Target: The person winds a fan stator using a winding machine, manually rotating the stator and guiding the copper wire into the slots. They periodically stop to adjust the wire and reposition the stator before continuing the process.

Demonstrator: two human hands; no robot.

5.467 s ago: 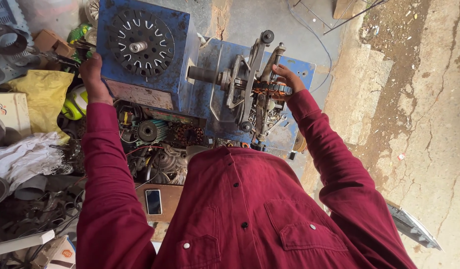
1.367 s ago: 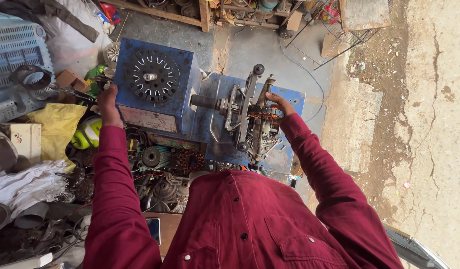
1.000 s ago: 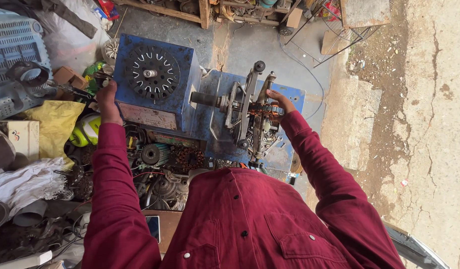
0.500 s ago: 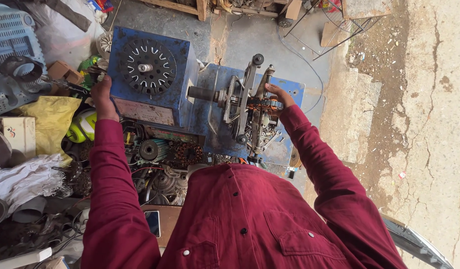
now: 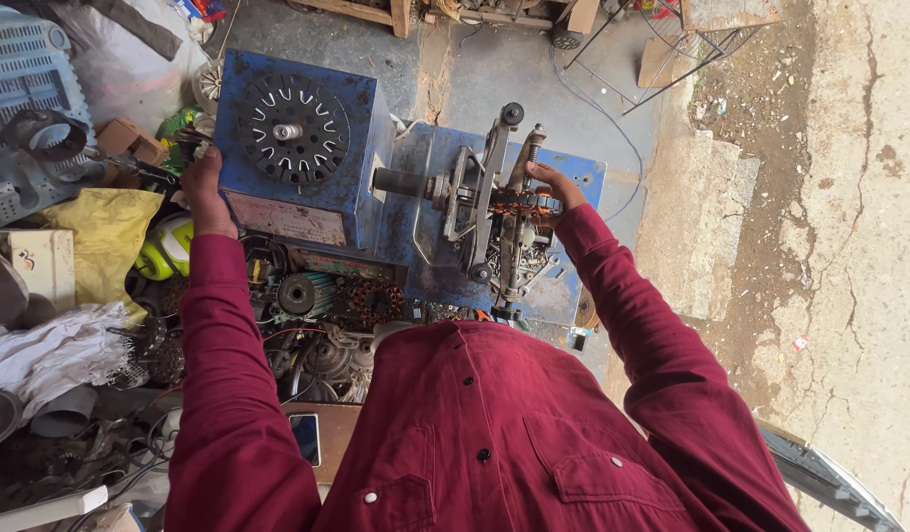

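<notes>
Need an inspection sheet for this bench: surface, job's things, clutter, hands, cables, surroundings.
Surface: blue machine base, worn, small metal bits lying on it.
Job's things: blue winding machine with slotted round disc on top; spindle frame carrying a copper coil.
Clutter: motor parts, yellow cloth, white rags, phone.
Hands: left hand at the machine's left edge; right hand on the coil; whether either grips cannot be told.
Cables: black cable across the floor behind the base.
Surroundings: cracked concrete floor, blue crate, wire rack.
</notes>
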